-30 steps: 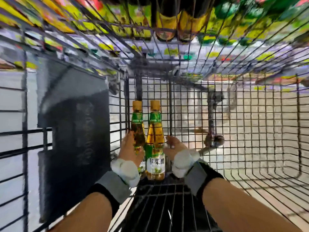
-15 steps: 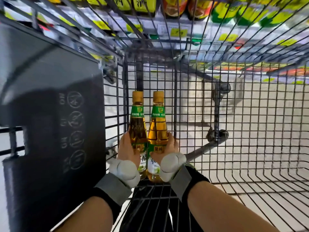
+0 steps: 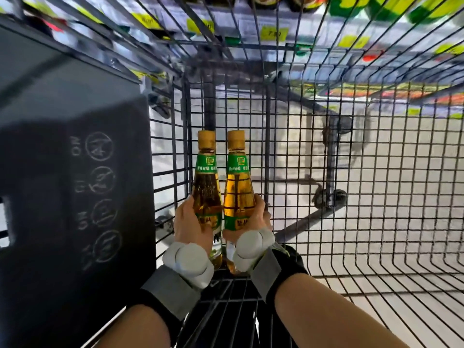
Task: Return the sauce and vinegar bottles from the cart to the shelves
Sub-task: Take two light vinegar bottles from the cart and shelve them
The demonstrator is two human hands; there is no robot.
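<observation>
Two slim bottles of amber vinegar with tan caps and green neck labels stand side by side inside the wire cart (image 3: 376, 187). My left hand (image 3: 192, 222) grips the left vinegar bottle (image 3: 206, 187) around its lower body. My right hand (image 3: 253, 222) grips the right vinegar bottle (image 3: 237, 187) the same way. The two bottles touch each other, and my wrists hide their bases. Both wrists wear grey straps with white sensor pods.
A dark plastic child-seat flap (image 3: 75, 172) with warning symbols fills the left side. Wire mesh walls enclose the front and right. Through the mesh, store shelves (image 3: 276, 33) with yellow price tags and bottled goods show at the top. A cart wheel (image 3: 331, 197) sits below.
My right hand closed around the right bottle, which it was only beside one second ago. Both bottles have risen a little in the cart and the view has tilted down.
</observation>
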